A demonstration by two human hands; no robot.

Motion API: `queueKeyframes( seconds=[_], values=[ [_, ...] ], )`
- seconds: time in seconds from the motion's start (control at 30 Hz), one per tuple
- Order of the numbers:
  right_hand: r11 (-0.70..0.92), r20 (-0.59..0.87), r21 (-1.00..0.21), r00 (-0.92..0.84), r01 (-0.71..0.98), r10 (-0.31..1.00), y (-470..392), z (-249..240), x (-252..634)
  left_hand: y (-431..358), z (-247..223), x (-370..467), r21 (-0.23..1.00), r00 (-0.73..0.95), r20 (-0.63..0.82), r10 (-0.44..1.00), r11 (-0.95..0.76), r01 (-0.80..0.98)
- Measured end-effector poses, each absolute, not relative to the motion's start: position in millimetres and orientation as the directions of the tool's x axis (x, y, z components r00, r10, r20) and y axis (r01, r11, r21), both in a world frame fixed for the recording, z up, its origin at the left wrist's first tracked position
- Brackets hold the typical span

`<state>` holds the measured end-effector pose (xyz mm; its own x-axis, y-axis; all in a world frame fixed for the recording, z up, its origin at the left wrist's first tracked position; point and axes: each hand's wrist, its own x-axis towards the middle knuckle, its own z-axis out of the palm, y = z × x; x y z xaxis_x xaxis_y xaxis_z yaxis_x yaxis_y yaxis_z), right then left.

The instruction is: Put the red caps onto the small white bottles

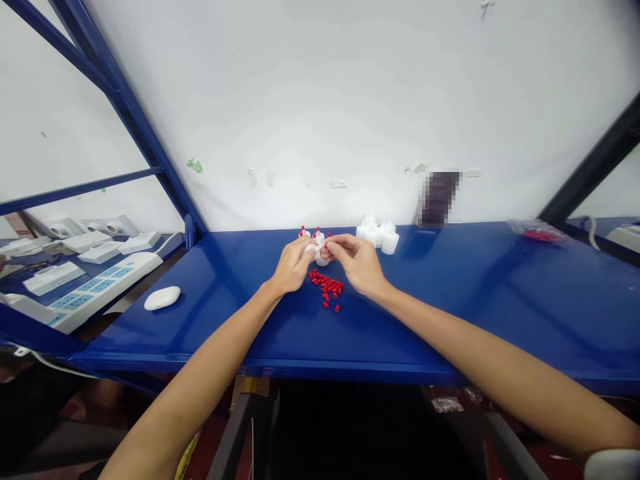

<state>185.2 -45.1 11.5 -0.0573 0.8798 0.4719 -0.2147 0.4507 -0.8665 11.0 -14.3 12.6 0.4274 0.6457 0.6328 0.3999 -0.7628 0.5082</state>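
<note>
My left hand [292, 264] is closed around a small white bottle [312, 248], mostly covered by the fingers and tilted to the right. At its tip, the fingers of my right hand [359, 261] pinch a small red cap [325, 247]; whether the cap sits on the nozzle is too small to tell. Just behind both hands stand several white bottles with red tips [319, 236], partly hidden. A loose pile of red caps [330, 287] lies on the blue table below the hands. To the right, a group of white bottles [370, 231] without red caps stands near the wall.
The blue table [450, 293] runs along a white wall. A white oval case [163, 298] lies at its left. Farther left, a shelf holds a power strip [100, 290] and white boxes. A plastic bag with red pieces [543, 231] rests at the far right; a pixelated dark object [439, 200] leans on the wall.
</note>
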Motion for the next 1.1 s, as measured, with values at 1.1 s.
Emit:
queueKeyframes(
  seconds=[1.1],
  values=[
    [0.721, 0.729, -0.668, -0.031, 0.183, 0.684, -68, 10, 195, -10, 15, 14, 0.831, 0.137, 0.532, 0.836, -0.546, 0.106]
  ],
)
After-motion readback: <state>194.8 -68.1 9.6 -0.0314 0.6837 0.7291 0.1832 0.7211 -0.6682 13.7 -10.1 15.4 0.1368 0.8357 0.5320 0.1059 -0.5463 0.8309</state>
